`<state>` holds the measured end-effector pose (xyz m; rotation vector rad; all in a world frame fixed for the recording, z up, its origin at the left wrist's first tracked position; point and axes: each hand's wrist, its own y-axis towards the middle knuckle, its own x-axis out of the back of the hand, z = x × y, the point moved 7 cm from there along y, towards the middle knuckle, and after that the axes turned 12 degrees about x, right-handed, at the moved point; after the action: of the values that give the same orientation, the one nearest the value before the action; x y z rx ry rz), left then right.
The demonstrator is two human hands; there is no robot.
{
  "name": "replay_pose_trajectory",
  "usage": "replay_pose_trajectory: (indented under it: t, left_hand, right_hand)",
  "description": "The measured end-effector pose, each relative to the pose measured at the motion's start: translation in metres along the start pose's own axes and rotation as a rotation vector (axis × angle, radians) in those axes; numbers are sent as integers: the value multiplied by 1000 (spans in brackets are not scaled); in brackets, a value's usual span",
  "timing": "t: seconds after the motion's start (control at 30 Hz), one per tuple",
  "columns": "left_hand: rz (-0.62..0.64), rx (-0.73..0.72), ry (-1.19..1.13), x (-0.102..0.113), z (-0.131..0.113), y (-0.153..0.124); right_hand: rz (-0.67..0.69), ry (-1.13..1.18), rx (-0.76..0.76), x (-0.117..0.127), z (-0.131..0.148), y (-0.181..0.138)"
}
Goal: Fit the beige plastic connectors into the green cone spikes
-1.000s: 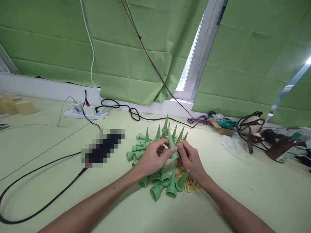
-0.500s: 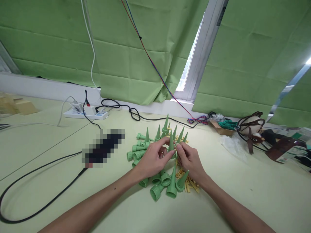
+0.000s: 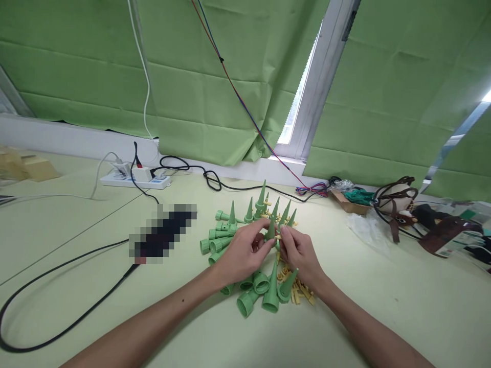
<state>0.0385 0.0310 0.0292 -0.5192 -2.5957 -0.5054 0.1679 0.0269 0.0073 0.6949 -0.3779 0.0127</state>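
Observation:
My left hand (image 3: pixel 245 250) is closed round a green plastic spike (image 3: pixel 271 230), its point tilted upward. Thumb and fingers of my right hand (image 3: pixel 299 250) pinch a small yellow plastic piece (image 3: pixel 279 237) against the side of that spike; how far it sits in the spike is hidden by the fingers. Around both hands lie several more green spikes, some standing point up like the far one (image 3: pixel 261 197), others on their sides with hollow ends showing, such as the near one (image 3: pixel 247 304). A heap of small yellow pieces (image 3: pixel 303 292) is beside my right wrist.
To the left lies a blurred-out dark object (image 3: pixel 164 232) with a black cable. A white power strip (image 3: pixel 134 178) is at the back left. On the right are a clear plastic bag (image 3: pixel 368 231), a cardboard box (image 3: pixel 349 201) and a brown-strapped bag (image 3: pixel 397 197).
The spike in my left hand has tipped slightly to the right and sunk a little. The yellow piece at my right fingertips now shows more clearly. Both hands have shifted only slightly.

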Motion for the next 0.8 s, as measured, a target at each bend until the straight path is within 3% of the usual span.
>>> replay_pose_trajectory:
  t: [0.47, 0.8]
  left_hand:
    - [-166, -4, -19, 11, 2, 2]
    - [-165, 110, -75, 13, 11, 6]
  right_hand:
    - [-74, -8, 2, 6, -1, 0]
    - [-94, -3, 35, 8, -5, -3]
